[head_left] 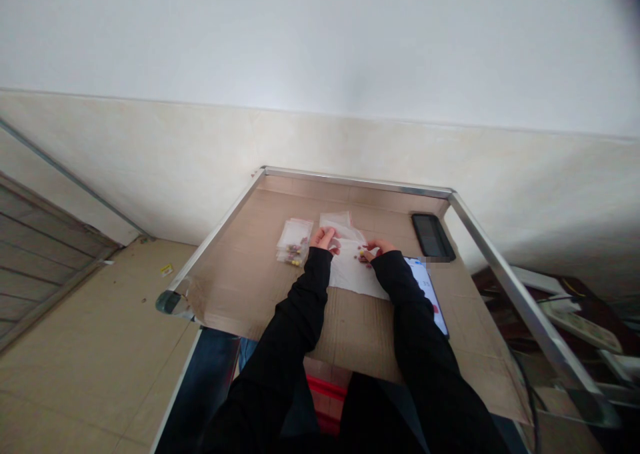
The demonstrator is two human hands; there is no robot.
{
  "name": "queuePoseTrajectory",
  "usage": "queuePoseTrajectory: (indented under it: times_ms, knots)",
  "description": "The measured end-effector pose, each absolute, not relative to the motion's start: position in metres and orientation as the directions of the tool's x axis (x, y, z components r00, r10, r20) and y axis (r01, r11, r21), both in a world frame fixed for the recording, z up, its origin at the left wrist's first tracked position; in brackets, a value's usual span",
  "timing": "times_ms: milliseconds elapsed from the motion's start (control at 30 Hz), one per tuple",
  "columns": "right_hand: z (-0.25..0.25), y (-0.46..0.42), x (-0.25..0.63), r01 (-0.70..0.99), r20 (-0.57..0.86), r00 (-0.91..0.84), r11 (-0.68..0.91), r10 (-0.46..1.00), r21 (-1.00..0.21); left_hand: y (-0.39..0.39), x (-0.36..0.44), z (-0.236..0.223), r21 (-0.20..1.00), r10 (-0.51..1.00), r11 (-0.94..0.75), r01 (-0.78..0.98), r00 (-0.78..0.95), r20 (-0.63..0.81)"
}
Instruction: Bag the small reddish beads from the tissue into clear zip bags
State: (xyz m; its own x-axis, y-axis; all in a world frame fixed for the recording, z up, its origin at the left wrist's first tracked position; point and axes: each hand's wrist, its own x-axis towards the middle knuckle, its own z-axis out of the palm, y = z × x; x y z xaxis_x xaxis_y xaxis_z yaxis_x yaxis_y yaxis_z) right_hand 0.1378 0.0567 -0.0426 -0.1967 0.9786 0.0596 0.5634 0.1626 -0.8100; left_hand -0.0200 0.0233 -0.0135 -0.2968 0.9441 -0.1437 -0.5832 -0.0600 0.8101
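My left hand (325,239) is closed, its fingers pinched at the edge of a small clear plastic bag (349,229). My right hand (381,249) is closed too, with thumb and forefinger together low over a scatter of small reddish-brown pieces (362,257), a yellow one among them. What those fingertips hold is too small to make out. Under both hands lies a white paper sheet (353,275). Left of my left hand is a stack of small zip bags (295,241) with red and yellow pieces inside.
Brown cardboard covers the table (240,267), which has a raised metal rail (350,179) around it. A dark phone (433,237) lies at the back right. Another phone with a lit screen (429,294) sits partly beneath my right sleeve. A wall stands behind.
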Motion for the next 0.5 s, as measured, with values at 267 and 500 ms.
queuePoseTrajectory:
  times_ms: [267,500]
  knots:
    - [-0.035,0.060,0.133,0.668,-0.099,-0.231,0.083,0.968,-0.740,0.024,-0.020,-0.013,0.795,0.940,-0.048,-0.604,-0.297,-0.170]
    - [-0.025,0.063,0.129,0.790,-0.144,-0.203,0.075,0.969,-0.609,0.025,-0.020,-0.014,0.789,0.939,-0.040,-0.613,-0.292,-0.180]
